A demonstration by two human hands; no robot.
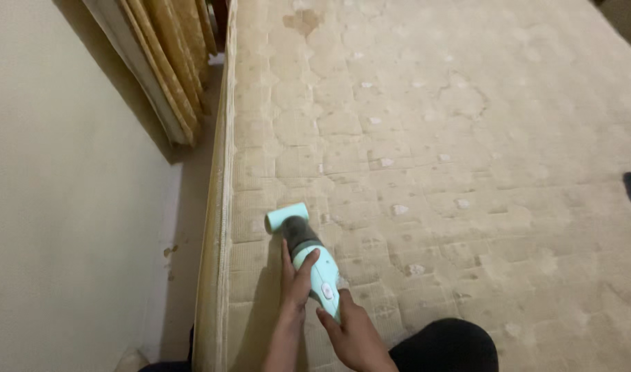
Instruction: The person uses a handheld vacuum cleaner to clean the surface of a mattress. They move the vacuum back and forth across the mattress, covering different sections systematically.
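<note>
Mint-green handheld vacuum (308,256) lies on the mattress (467,172), near its left edge, at about 7 o'clock in view. Its nozzle points to 11 o'clock and touches the quilted top. Left hand (296,279) is wrapped around the vacuum's body from the left, thumb over the top. Right hand (353,334) grasps the rear handle end, just behind the left one. Both hands are closed on the vacuum. Mattress is beige, quilted, with a stain at 12 o'clock. Dark knee (443,344) rests on it at 6 o'clock. Wall (67,207) at 9 o'clock; gold curtain (171,62) at 11 o'clock.
</note>
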